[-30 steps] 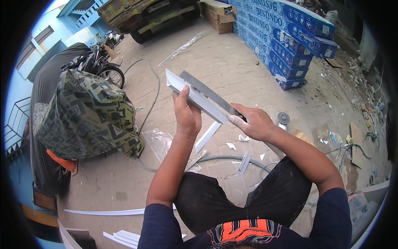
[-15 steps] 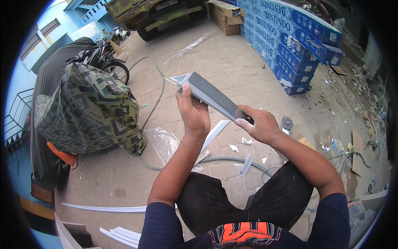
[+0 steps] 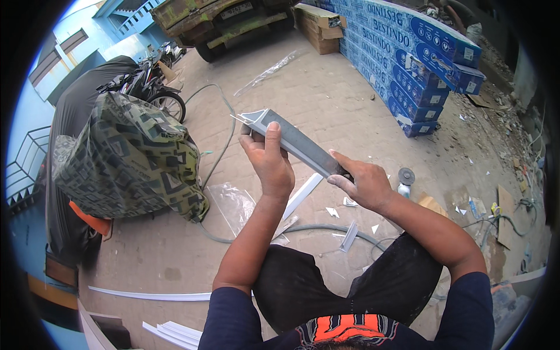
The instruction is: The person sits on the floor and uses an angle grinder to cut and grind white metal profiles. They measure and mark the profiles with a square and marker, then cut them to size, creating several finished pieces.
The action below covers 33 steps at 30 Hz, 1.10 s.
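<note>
Holding two long pieces together just above the centre of the frame, the hands now have the dark flat bar [image 3: 306,146] over the pale profile [image 3: 304,158]. A second ago a gap showed between them; now the bar's broad face is turned up and hides most of the profile, whose thin white walls show at the upper-left end. The left hand [image 3: 271,157] grips the bundle near that end — its thumb, lately on the profile, is across the bar, its fingers curled underneath and partly hidden. The right hand [image 3: 364,184] pinches the bar's lower-right end between thumb and forefinger. That suggests both pieces are being handled as one, apparently in contact — the hidden underside leaves this unsure. The grinder [image 3: 405,176] and white offcut [image 3: 332,212] lie right of centre, untouched.
</note>
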Tool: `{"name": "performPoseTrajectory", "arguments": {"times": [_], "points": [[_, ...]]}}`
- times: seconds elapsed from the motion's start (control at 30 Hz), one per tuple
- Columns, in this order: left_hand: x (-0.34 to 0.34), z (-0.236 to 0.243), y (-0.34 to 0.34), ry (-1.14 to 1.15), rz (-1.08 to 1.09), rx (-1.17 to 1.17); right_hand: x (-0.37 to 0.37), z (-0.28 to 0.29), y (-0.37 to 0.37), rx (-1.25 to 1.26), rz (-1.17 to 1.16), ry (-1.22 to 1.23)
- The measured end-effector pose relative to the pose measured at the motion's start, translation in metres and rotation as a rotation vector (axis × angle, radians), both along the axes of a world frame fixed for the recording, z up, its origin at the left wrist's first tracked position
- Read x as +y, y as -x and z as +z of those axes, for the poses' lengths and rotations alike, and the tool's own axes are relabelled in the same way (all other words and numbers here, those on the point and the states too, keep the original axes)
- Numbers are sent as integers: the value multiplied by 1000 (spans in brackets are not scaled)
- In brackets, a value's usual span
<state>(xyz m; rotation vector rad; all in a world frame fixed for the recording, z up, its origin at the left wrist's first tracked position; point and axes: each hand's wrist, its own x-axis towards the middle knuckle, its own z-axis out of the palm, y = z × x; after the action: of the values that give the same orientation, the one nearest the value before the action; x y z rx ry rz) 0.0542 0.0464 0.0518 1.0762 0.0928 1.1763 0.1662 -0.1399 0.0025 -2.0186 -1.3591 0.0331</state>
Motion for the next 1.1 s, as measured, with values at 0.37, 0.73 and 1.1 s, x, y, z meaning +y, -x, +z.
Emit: {"name": "performPoseTrajectory", "arguments": {"times": [0.37,0.73,1.1], "points": [[15,-4,2,-161,227,76,8,-9,-1,434,187,-147],[32,-4,7,-319,265,211,4,-11,3,421,94,-223],[39,-11,6,-350,315,207,2,-16,1,369,78,-114]]}}
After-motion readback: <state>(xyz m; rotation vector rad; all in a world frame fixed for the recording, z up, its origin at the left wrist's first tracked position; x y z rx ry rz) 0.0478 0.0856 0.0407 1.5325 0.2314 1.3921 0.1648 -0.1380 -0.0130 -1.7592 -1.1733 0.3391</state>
